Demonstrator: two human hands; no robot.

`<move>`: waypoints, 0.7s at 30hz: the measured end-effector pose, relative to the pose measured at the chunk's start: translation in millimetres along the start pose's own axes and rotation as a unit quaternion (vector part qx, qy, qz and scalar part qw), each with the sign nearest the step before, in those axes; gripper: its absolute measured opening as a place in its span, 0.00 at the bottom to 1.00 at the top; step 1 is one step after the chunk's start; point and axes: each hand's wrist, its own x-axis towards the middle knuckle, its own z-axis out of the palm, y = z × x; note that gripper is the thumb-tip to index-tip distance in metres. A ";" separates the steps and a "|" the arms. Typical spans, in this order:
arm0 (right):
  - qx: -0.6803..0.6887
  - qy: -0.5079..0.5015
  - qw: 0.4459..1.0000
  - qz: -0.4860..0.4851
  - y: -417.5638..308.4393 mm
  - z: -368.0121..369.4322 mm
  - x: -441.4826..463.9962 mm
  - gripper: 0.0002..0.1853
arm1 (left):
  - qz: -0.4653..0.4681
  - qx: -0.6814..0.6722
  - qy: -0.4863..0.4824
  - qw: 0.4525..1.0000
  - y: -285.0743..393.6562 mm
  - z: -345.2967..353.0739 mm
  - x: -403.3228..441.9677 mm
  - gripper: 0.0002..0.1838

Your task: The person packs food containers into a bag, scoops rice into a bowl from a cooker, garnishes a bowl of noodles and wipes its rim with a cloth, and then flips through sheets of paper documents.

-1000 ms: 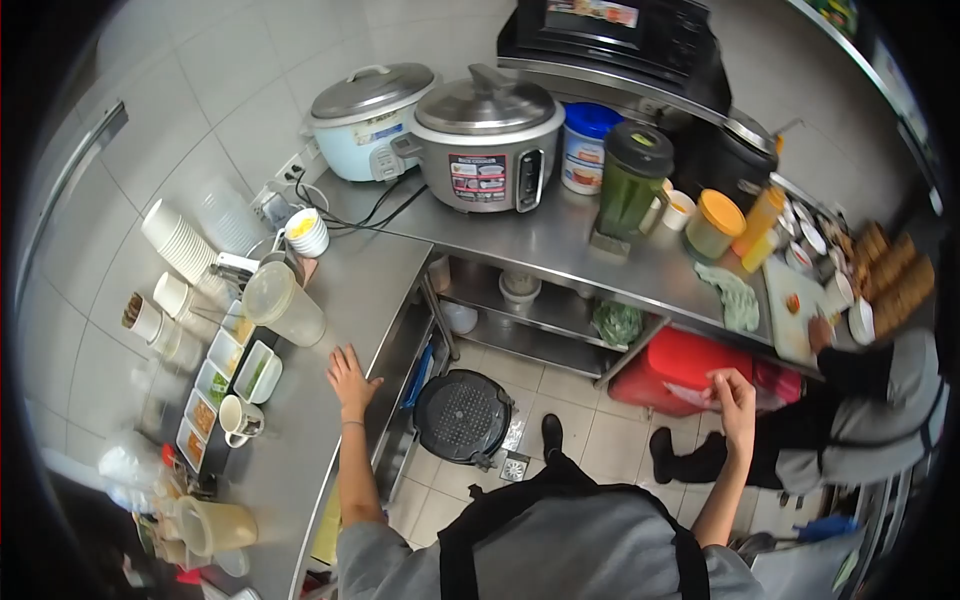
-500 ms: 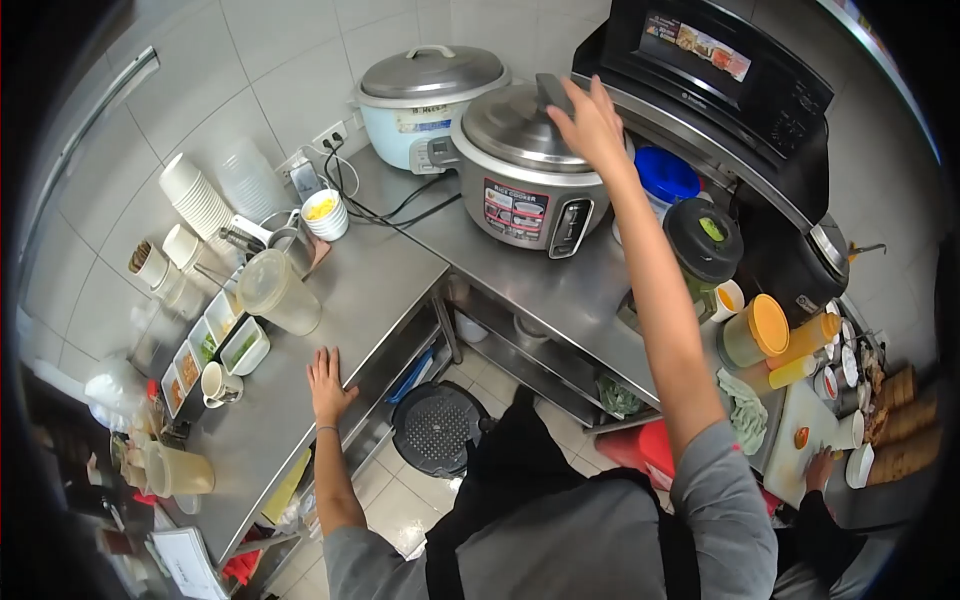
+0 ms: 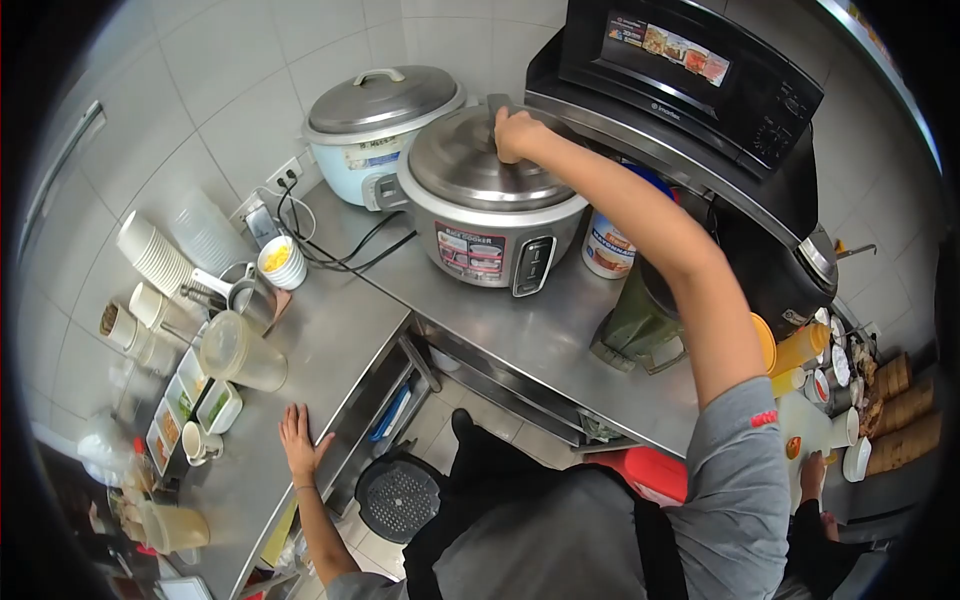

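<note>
Steel desk supports the left hand, fingers spread, gripping nothing; farther back sits the rice cooker, its lid probably stiff, fairly light, best taken where the right hand curls fingers round the handle.

Bright overall, bowed edges (corners black)

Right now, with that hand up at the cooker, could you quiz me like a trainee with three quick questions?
1. Where is the right hand?
A) on a white mug
B) on the dark lid handle of the silver-grey rice cooker
C) on an orange bottle
2. True or false: the left hand rests on the bare steel counter.
3. In this view, the light-blue rice cooker stands to the ___ of the grey one.
Key: 1 B; 2 true; 3 left
</note>
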 end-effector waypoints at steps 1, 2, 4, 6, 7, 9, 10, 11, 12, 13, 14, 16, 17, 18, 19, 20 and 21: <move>-0.017 -0.017 1.000 -0.006 -0.1 0.3 3.9 0.43 | -0.009 -0.020 0.010 1.000 -2.3 4.1 -1.5 0.41; -0.002 -0.007 1.000 -0.018 2.9 0.5 1.3 0.44 | -0.022 -0.037 0.023 0.999 -5.3 5.9 1.4 0.35; 0.009 0.008 0.999 -0.043 6.0 -3.0 -5.3 0.45 | 0.007 -0.012 0.068 0.998 6.2 1.8 32.7 0.27; -0.018 -0.003 0.998 -0.053 3.0 -7.6 -10.3 0.46 | 0.045 0.013 0.177 0.983 28.8 -9.0 83.7 0.16; -0.038 -0.012 0.998 -0.053 1.7 -9.7 -11.3 0.46 | 0.053 0.021 0.248 0.967 41.2 -18.7 128.9 0.12; -0.070 0.010 0.995 -0.074 3.9 -5.5 -8.6 0.46 | 0.036 0.015 0.343 0.939 45.7 -33.6 220.6 0.16; -0.075 0.001 0.994 -0.081 1.4 -12.7 -13.0 0.45 | 0.031 0.015 0.373 0.927 39.9 -39.5 267.7 0.17; -0.079 -0.011 0.993 -0.084 0.2 -16.6 -16.3 0.45 | 0.024 0.012 0.377 0.926 33.9 -47.3 313.8 0.16; -0.087 0.013 0.992 -0.091 4.8 -9.5 -13.2 0.46 | 0.009 0.018 0.373 0.928 20.3 -43.7 358.7 0.15; -0.095 0.035 0.990 -0.094 6.6 -3.5 -10.1 0.47 | -0.003 0.022 0.369 0.929 5.1 -31.2 401.8 0.14; -0.093 0.035 0.991 -0.089 2.1 -5.2 -11.0 0.47 | -0.029 0.060 0.326 0.943 -12.5 -16.5 440.9 0.13; -0.084 0.000 0.994 -0.075 -1.6 -16.5 -19.4 0.44 | -0.046 0.093 0.281 0.954 -40.5 4.2 496.6 0.12; -0.084 -0.001 0.994 -0.067 -2.0 -17.1 -19.3 0.44 | -0.089 0.112 0.174 0.974 -48.9 9.2 518.5 0.12; -0.087 0.006 0.994 -0.069 -2.1 -15.8 -18.8 0.44 | -0.130 0.131 0.063 0.981 -58.1 16.5 537.7 0.13; -0.088 0.012 0.993 -0.073 -2.9 -14.1 -18.5 0.44 | -0.124 0.130 0.060 0.982 -66.7 25.0 553.1 0.13; -0.098 0.007 0.993 -0.067 -3.7 -13.5 -17.8 0.44 | -0.145 0.105 0.007 0.984 -75.2 35.3 566.1 0.13; -0.096 0.002 0.993 -0.063 -4.8 -13.3 -17.8 0.44 | -0.166 0.081 -0.047 0.982 -81.9 42.8 575.4 0.14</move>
